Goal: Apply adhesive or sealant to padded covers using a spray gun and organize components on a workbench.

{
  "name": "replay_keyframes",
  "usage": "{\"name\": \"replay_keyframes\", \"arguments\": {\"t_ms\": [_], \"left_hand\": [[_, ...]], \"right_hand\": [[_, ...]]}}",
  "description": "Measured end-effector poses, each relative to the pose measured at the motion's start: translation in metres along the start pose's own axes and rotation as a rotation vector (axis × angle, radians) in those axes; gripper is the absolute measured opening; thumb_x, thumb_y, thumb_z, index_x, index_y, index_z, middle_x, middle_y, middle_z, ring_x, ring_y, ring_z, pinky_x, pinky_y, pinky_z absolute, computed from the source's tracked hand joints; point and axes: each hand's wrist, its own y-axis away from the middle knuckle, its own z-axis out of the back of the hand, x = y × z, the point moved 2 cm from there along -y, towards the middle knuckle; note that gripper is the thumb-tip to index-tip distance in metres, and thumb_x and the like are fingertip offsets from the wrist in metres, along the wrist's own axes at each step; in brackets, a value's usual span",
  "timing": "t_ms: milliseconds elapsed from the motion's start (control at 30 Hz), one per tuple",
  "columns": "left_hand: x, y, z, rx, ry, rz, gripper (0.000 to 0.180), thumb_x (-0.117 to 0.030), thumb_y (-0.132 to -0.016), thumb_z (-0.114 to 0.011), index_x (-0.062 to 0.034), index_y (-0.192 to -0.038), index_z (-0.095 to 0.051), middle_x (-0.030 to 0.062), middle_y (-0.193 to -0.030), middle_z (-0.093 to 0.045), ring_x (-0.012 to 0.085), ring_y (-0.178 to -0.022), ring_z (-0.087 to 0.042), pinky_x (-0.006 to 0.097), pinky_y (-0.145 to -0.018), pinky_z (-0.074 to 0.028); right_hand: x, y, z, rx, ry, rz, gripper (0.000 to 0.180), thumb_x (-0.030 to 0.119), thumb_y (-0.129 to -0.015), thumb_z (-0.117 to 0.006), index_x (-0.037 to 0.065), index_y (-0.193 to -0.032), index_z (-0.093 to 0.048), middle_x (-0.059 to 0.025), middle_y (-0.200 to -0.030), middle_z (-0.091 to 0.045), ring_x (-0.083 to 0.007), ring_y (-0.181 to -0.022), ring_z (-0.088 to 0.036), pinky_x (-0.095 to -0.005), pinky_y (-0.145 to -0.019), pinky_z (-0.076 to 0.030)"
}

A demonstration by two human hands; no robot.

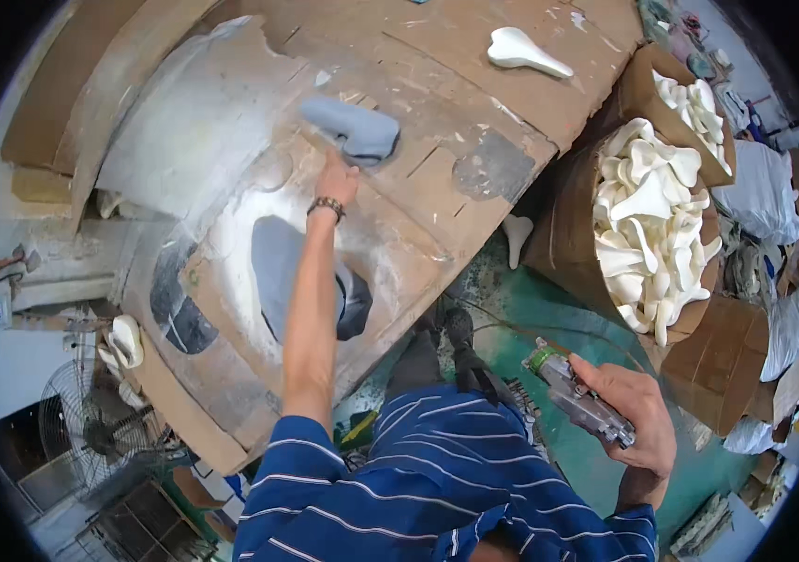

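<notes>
Striped blue shirt (456, 450) fills the near side, with the right hand (643, 412) closed around a metal tool (579, 393). Farther left, on the cardboard-topped table (437, 70), a grey seat-shaped piece (353, 124) lies just beyond the left hand (337, 180), whose fingers reach its near edge; I cannot tell whether they grip. It seems light and slightly yielding, best held across its sides.
</notes>
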Motion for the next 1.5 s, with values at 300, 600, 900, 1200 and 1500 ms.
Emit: {"name": "replay_keyframes", "arguments": {"t_ms": [300,600,900,1200,1500], "left_hand": [[0.092,0.266,0.058,-0.191,-0.134,-0.113,0.100,-0.048,-0.081,-0.082,0.0037,-0.154,-0.038,0.0259,-0.160,-0.039,0.0414,-0.148,-0.037,0.053,-0.122,-0.029],[0.127,0.308,0.010,-0.361,-0.066,-0.033,0.110,-0.051,-0.083,-0.079,0.0034,-0.160,-0.024,0.0256,-0.168,-0.019,0.0496,-0.153,-0.017,0.054,-0.126,-0.019],[0.142,0.316,0.012,-0.389,0.150,-0.035,0.104,-0.055,-0.089,-0.072,0.0029,-0.161,-0.024,0.0244,-0.170,-0.017,0.0470,-0.155,-0.016,0.052,-0.127,-0.018],[0.165,0.437,0.022,-0.470,0.718,0.010,0.060,-0.031,-0.097,-0.070,0.0010,-0.145,-0.055,0.0209,-0.143,-0.061,0.0327,-0.133,-0.058,0.042,-0.111,-0.043],[0.371,0.575,-0.174,-0.045,0.712,0.575,0.048,-0.047,-0.092,-0.072,-0.0066,-0.118,-0.074,0.0140,-0.108,-0.077,0.0293,-0.103,-0.073,0.041,-0.088,-0.055]], "right_hand": [[0.009,-0.004,0.019,0.147,0.010,0.258,0.067,0.007,-0.075,-0.080,-0.008,-0.137,-0.062,-0.0146,-0.085,-0.071,-0.0290,-0.071,-0.070,-0.0383,-0.065,-0.055],[0.020,-0.002,0.018,0.022,0.172,0.338,0.066,0.006,-0.072,-0.082,-0.005,-0.134,-0.066,-0.0097,-0.077,-0.068,-0.0221,-0.065,-0.066,-0.0327,-0.058,-0.049],[0.058,-0.010,-0.027,-0.068,0.165,0.299,0.066,0.034,-0.075,-0.072,-0.006,-0.127,-0.070,-0.0138,-0.073,-0.065,-0.0240,-0.065,-0.065,-0.0305,-0.065,-0.047],[0.146,0.000,-0.099,0.014,0.181,0.418,0.067,0.028,-0.075,-0.073,-0.005,-0.133,-0.066,-0.0166,-0.086,-0.070,-0.0264,-0.071,-0.069,-0.0316,-0.069,-0.051],[0.233,0.031,-0.181,0.051,0.532,0.449,0.069,-0.002,-0.071,-0.071,-0.002,-0.140,-0.062,-0.0209,-0.098,-0.071,-0.0364,-0.084,-0.072,-0.0377,-0.076,-0.054]]}}
